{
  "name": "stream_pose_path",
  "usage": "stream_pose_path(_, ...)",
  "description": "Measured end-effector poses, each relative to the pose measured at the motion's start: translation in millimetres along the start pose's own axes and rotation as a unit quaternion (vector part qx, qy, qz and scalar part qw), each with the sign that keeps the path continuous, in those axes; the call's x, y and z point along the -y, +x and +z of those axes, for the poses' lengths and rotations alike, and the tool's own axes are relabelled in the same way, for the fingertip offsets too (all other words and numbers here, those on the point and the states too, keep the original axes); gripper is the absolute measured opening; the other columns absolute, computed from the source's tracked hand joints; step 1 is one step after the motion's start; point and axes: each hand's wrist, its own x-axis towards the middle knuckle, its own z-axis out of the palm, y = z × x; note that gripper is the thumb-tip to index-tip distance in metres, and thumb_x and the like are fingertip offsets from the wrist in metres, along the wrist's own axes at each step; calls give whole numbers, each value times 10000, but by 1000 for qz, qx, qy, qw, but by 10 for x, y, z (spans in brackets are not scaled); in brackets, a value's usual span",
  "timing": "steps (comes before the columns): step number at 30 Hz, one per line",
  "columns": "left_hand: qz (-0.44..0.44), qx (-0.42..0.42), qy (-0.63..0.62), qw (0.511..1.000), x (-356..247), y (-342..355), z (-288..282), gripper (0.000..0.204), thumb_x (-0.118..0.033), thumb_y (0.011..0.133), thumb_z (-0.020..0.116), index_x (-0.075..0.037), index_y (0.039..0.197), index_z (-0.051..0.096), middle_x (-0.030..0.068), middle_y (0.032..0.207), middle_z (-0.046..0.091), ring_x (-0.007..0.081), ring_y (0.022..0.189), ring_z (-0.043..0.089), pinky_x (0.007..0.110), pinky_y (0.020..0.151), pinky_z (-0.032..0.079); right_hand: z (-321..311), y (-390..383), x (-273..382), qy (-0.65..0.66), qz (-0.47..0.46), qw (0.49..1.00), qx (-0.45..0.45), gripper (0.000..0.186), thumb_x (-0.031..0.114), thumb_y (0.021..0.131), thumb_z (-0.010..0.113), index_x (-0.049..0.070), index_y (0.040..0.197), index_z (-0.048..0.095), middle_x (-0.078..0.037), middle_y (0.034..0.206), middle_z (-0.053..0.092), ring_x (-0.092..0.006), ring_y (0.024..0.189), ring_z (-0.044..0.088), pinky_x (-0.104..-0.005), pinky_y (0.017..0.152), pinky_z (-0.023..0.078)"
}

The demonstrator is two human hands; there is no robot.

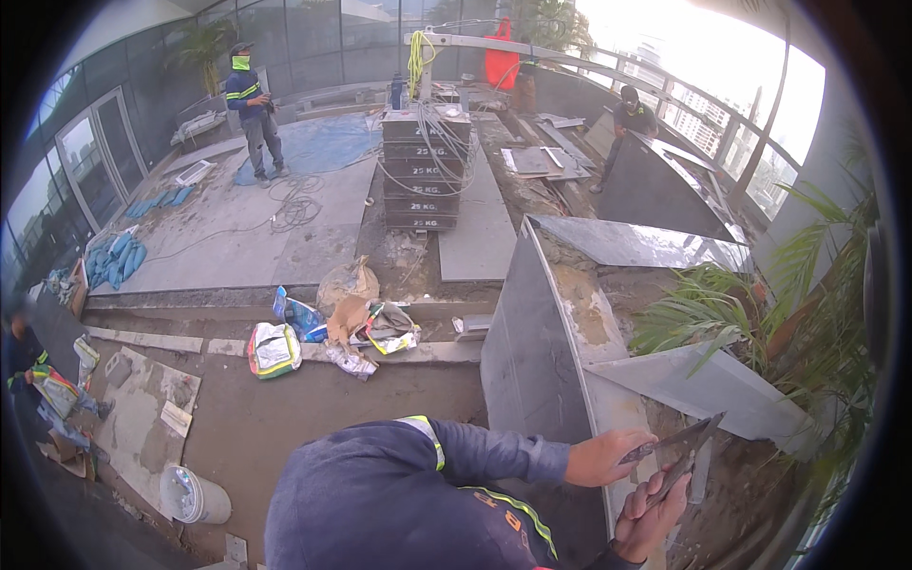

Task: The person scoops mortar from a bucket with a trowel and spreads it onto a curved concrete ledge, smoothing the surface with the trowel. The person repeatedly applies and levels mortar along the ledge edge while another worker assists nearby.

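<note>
My left hand [608, 458] is closed around the handle end of a dark, flat-bladed tool, which looks like a trowel [676, 443]. Just below it, my right hand [654, 513] grips a second narrow, flat-bladed tool [682, 465]. The two blades meet or cross near their tips; whether they touch is hard to tell. Both hands are over the upright stone-clad planter wall [546, 332], above its soil-filled inside. A long grey slab [708, 380] lies across the planter beyond the tools.
Palm fronds [698, 318] hang over the planter's right side. Torn cement bags [356, 328] lie by a low kerb. A white bucket [201, 499] stands lower left. Stacked dark weights [423, 176] hold a metal beam. Several people work around: far left, back left, back right.
</note>
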Motion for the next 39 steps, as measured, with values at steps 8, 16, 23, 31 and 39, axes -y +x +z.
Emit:
stream_pose_path(8,26,-52,21,998,90,-74,-68,412,-76,874,672,57,1254,583,251,1059,659,439,960,650,443,840,527,0,116,-75,-29,19,998,58,358,348,1113,422,14,1130,548,-47,760,566,-111,404,422,-251,362,332)
stream_pose_path(16,-80,-25,-3,996,-2,118,-208,259,-25,867,671,50,1104,598,190,952,669,334,851,673,401,759,515,10,80,-210,-47,63,994,75,371,356,1112,435,12,1112,575,-66,756,602,-107,428,454,-254,391,348)
stream_pose_path(23,-35,5,63,997,6,15,-94,221,-30,875,671,37,1077,610,167,916,654,297,820,660,379,742,510,-125,35,-257,-6,78,996,46,363,340,1117,421,8,1121,568,-70,739,591,-116,419,460,-254,399,363)
stream_pose_path(31,-45,2,34,998,-22,5,22,209,-47,870,682,32,1047,605,175,900,651,324,799,662,391,719,511,-271,-75,-175,58,78,995,30,322,304,1111,449,11,1140,578,-89,786,620,-118,446,466,-259,402,348)
stream_pose_path(39,-27,5,57,998,-97,-49,171,266,-10,852,670,38,1102,593,205,894,637,381,802,648,403,727,514,-343,-220,-180,46,72,996,40,358,347,1110,449,16,1131,584,-78,797,615,-124,437,463,-256,402,353)
